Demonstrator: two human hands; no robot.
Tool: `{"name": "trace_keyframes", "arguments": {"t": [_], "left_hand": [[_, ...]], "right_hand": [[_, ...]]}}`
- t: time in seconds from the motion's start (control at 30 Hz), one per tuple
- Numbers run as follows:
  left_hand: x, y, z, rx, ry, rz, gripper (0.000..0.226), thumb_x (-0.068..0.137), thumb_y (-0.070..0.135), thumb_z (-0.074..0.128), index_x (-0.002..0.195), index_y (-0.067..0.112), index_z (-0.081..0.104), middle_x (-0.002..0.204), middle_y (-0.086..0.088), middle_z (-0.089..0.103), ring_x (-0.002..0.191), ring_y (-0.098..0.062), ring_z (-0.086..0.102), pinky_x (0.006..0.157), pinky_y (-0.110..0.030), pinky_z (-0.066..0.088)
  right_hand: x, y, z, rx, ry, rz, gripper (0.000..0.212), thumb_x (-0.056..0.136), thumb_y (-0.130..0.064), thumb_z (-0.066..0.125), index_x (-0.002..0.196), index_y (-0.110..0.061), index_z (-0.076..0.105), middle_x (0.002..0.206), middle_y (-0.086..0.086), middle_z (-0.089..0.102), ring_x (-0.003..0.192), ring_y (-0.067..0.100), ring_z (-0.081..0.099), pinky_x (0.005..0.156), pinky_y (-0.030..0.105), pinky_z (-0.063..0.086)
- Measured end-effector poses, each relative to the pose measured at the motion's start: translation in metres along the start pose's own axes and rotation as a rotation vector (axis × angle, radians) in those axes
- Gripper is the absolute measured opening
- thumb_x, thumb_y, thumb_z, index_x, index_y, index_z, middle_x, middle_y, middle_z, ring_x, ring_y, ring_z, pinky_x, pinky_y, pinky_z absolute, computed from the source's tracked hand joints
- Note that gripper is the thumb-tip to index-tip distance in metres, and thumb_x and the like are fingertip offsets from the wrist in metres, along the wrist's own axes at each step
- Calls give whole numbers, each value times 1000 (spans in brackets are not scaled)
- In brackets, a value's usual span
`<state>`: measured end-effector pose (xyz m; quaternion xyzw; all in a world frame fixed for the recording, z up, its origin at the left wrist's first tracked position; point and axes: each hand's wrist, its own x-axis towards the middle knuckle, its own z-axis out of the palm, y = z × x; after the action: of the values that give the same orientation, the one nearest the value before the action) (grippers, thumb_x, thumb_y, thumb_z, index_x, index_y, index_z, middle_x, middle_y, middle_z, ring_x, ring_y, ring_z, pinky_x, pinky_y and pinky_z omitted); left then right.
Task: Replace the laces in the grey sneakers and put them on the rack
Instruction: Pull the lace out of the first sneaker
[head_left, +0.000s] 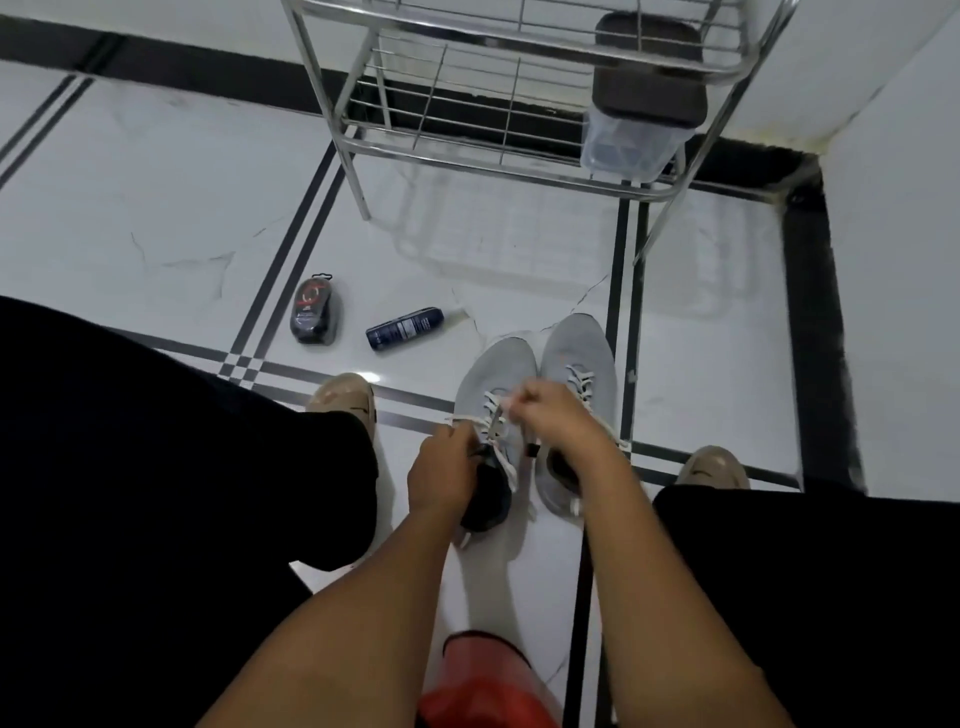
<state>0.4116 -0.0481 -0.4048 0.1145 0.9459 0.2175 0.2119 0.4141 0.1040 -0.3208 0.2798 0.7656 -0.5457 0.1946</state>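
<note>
Red glossy plastic (488, 680) curves at six o'clock. Left hand (441, 473) pinches a flat white lace (501, 452) on the left grey knit sneaker (493, 374); right hand (550, 415) pinches its other end. Right sneaker (576, 343) touches it. Tubular steel rack (498, 104) stands at twelve o'clock.

Home entryway: tiled floor (182, 218), shoe rack (498, 104)

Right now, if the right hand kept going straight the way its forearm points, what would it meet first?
Probably the left grey sneaker: the right hand, gripping a white lace, points up-left across its laced top. Depth is unclear, so it might pass above it.
</note>
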Motion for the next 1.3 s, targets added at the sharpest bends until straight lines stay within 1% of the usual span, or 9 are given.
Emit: {"name": "trace_keyframes", "arguments": {"t": [0.07, 0.13, 0.23, 0.3, 0.43, 0.8, 1.1, 1.2, 1.3], "left_hand": [[0, -1, 2, 5, 5, 24, 5, 92, 22, 51, 95, 19, 54, 104, -3, 52, 97, -25, 52, 69, -34, 43], [3, 0, 2, -2, 0, 30, 10, 89, 22, 54, 99, 19, 54, 104, -2, 53, 96, -23, 52, 71, -34, 45], [9, -2, 4, -65, -24, 44, 26, 86, 24, 58, 112, 26, 56, 105, 2, 54, 95, -19, 54, 74, -33, 47], [14, 0, 7, -177, -47, 24, 22, 83, 19, 62, 104, 27, 59, 101, 2, 57, 90, -17, 56, 71, -30, 47], [25, 6, 5, -489, -144, -117, 19, 77, 13, 70, 76, 28, 58, 85, 2, 62, 78, -15, 59, 70, -27, 46], [28, 5, 0, -533, -251, -142, 10, 80, 15, 71, 81, 20, 62, 78, 4, 61, 74, -12, 57, 75, -29, 48], [22, 8, 0, -411, -255, -106, 15, 78, 29, 72, 78, 28, 57, 85, 4, 64, 79, -13, 59, 71, -28, 46], [22, 10, 0, -319, -276, -61, 16, 80, 26, 68, 75, 29, 54, 80, 7, 62, 79, -14, 59, 70, -29, 46], [20, 9, 1, -484, -199, -283, 17, 83, 27, 57, 69, 18, 51, 72, 0, 56, 70, -18, 53, 64, -29, 41]], "right_hand": [[-1, -36, -27, 489, 25, -113, 16, 94, -11, 58, 81, -18, 63, 81, -1, 64, 85, 16, 60, 78, 29, 48], [4, -51, -44, 657, 133, -171, 10, 96, -19, 57, 90, -19, 64, 88, -5, 67, 86, 10, 63, 77, 24, 50], [15, -28, -44, 27, 316, -29, 20, 102, -29, 42, 94, -16, 54, 85, -6, 57, 80, 10, 55, 61, 23, 40], [23, 5, -33, -307, 207, 147, 20, 100, -17, 38, 93, -8, 55, 80, 3, 56, 76, 20, 54, 57, 27, 37], [16, 44, 7, -155, -96, 214, 16, 88, -3, 57, 84, -16, 64, 79, 3, 63, 75, 19, 58, 69, 29, 48], [16, 58, 25, -219, -1, 45, 29, 91, -14, 61, 68, -28, 49, 83, -1, 58, 75, 13, 52, 57, 17, 37], [11, 61, 30, -292, -13, 92, 15, 93, -10, 54, 106, -7, 61, 112, 13, 63, 97, 26, 59, 78, 29, 45], [9, 60, 32, -438, -9, 75, 8, 92, -11, 53, 98, -8, 57, 108, 15, 60, 95, 30, 57, 72, 29, 40], [7, 63, 35, -355, 115, 133, 19, 90, -6, 48, 72, -10, 45, 78, 7, 52, 74, 26, 51, 58, 30, 34]]}}
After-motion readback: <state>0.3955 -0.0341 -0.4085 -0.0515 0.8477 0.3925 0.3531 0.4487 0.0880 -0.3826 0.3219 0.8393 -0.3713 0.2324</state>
